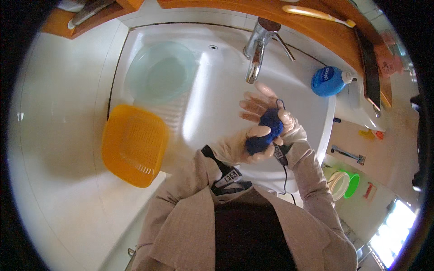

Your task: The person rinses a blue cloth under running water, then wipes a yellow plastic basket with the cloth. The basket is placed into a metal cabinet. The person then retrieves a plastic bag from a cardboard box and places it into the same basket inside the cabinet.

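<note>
A dark blue fuzzy cloth (271, 123) with a small hanging loop is bunched over the sink (226, 104). My left hand (258, 143), in a thin pale see-through glove, is closed round its lower part, thumb on top. The upper part of the cloth lies against my right hand (258, 107), which is gloved the same way. That hand is turned up with its fingers stretched out and spread, just under the spout of the chrome faucet (256, 63). No water stream shows at the spout.
A pale green translucent basin (165, 74) stands in the sink's left part. Nearer on the left is an orange plastic basket (134, 144). A blue pump bottle (326, 81) stands at the right rim. An orange toothbrush (318, 15) lies on the wooden shelf (253, 7) behind the faucet.
</note>
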Demonstrator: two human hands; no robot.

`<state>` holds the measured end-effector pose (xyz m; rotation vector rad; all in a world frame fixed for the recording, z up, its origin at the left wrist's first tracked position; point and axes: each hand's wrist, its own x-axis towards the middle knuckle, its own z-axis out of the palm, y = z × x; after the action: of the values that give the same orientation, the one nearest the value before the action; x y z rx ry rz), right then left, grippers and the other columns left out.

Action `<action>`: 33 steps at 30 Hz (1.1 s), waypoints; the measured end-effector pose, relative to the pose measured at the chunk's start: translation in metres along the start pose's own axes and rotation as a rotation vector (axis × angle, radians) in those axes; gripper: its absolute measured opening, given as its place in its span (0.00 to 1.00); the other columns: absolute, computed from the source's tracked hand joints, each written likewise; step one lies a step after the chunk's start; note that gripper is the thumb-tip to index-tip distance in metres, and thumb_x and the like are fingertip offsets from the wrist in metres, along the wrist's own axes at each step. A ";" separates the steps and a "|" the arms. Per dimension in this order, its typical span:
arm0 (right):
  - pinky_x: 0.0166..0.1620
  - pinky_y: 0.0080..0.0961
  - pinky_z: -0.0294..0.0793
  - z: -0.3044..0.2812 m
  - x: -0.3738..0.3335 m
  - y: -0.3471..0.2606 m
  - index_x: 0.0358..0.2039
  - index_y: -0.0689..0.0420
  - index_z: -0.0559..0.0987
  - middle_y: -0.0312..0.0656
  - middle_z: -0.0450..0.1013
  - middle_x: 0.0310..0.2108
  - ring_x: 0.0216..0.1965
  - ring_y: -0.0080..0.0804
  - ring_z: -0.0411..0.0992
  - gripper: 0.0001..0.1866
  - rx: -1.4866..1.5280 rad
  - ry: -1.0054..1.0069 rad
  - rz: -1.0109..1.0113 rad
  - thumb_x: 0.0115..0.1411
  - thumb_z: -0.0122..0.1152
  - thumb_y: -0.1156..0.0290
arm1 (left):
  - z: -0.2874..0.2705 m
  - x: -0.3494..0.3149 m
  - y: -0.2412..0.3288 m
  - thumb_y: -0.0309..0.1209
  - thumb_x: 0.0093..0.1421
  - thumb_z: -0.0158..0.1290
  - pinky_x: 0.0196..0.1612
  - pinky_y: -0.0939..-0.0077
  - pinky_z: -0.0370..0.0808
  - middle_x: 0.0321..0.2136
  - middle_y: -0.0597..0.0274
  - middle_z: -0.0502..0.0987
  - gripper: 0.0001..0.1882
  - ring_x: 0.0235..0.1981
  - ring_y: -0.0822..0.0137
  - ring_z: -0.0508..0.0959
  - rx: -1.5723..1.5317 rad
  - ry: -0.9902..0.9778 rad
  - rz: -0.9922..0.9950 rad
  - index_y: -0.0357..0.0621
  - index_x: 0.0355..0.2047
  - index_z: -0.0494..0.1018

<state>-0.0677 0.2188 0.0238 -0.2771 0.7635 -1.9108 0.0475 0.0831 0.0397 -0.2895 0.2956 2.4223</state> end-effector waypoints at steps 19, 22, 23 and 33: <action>0.24 0.23 0.63 -0.015 0.034 0.061 0.48 0.60 0.74 0.29 0.62 0.17 0.15 0.21 0.56 0.16 -0.185 0.735 -0.098 0.71 0.51 0.60 | -0.091 0.058 -0.025 0.32 0.61 0.58 0.51 0.67 0.74 0.46 0.48 0.77 0.19 0.48 0.57 0.77 1.369 0.687 0.374 0.39 0.49 0.69; 0.26 0.28 0.67 -0.039 0.036 0.084 0.45 0.60 0.75 0.33 0.64 0.17 0.16 0.24 0.58 0.14 -0.210 0.916 -0.031 0.71 0.50 0.61 | -0.098 0.058 -0.027 0.35 0.62 0.57 0.48 0.64 0.76 0.45 0.44 0.77 0.20 0.46 0.52 0.79 1.245 0.698 0.319 0.39 0.50 0.67; 0.26 0.28 0.68 -0.046 0.038 0.090 0.45 0.60 0.76 0.33 0.63 0.17 0.16 0.25 0.59 0.14 -0.206 0.948 -0.021 0.71 0.50 0.62 | -0.095 0.056 -0.027 0.35 0.61 0.57 0.47 0.63 0.76 0.44 0.45 0.78 0.20 0.45 0.50 0.79 1.327 0.792 0.287 0.39 0.50 0.67; 0.37 0.33 0.78 -0.047 0.005 0.051 0.48 0.54 0.71 0.43 0.76 0.39 0.38 0.44 0.76 0.20 -1.911 0.453 -0.085 0.56 0.64 0.74 | -0.040 0.038 -0.019 0.35 0.62 0.53 0.34 0.55 0.75 0.33 0.49 0.79 0.13 0.33 0.46 0.80 1.784 1.072 0.370 0.40 0.42 0.70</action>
<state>-0.0563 0.2179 -0.0450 -0.9874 2.6921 -0.6619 0.0366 0.1080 -0.0119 -0.6099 2.7426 1.1388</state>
